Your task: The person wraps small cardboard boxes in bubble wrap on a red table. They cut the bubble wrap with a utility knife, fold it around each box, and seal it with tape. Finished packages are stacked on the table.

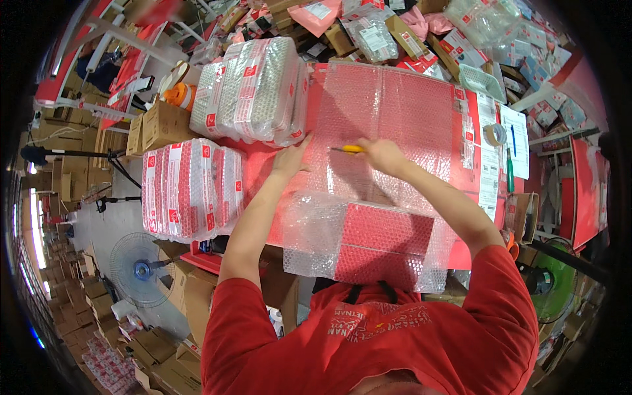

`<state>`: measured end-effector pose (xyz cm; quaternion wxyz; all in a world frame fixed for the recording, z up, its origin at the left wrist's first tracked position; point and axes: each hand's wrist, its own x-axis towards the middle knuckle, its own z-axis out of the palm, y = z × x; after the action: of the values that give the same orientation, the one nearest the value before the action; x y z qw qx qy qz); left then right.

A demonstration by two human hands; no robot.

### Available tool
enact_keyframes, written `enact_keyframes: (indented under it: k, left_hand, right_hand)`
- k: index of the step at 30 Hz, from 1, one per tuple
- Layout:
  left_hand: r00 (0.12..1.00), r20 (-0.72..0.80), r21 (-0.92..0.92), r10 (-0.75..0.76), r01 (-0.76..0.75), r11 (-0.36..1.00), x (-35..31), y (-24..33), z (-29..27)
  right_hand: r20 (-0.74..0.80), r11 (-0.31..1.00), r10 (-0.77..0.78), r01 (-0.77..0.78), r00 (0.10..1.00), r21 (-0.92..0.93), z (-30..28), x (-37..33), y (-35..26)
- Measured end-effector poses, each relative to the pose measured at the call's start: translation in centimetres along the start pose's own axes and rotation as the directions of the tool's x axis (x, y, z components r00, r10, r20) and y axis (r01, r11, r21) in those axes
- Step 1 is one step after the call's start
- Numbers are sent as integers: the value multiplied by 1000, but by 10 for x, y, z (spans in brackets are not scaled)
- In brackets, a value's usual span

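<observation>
A wide sheet of clear bubble wrap (401, 105) lies spread over the red tabletop (261, 168). My right hand (384, 157) is closed around a yellow utility knife (353, 149), its tip pointing left just above the sheet. To the left of the knife, my left hand (289, 160) rests with fingers stretched out at the sheet's left edge, close to a stack of bubble-wrapped parcels. Nearest my body, a red flat rectangular piece (385, 240) shows beneath more bubble wrap, whose clear ends stick out on both sides.
Bubble-wrapped bundles with printed tape, one far (253, 92) and one near (191, 187), stand at the left. At the right lie paper sheets (488, 151), a tape roll (495, 134) and a green-handled tool (509, 172). Mixed parcels (375, 39) pile up beyond the table. Fans (142, 270) flank me.
</observation>
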<state>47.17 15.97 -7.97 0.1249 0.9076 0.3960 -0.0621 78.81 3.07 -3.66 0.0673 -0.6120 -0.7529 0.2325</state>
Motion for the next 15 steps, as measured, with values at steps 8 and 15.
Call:
enact_keyframes:
  k: [8,15]
  left_hand:
    - [997,51,92,52,-57,994,6,-11,21]
    - [972,214,414,-94,-3,910,31,-3,17]
  right_hand:
    - [24,935,-279,277,960,-222,44,43,-39]
    - [26,954,76,-65,997,-294,-1,-189,86]
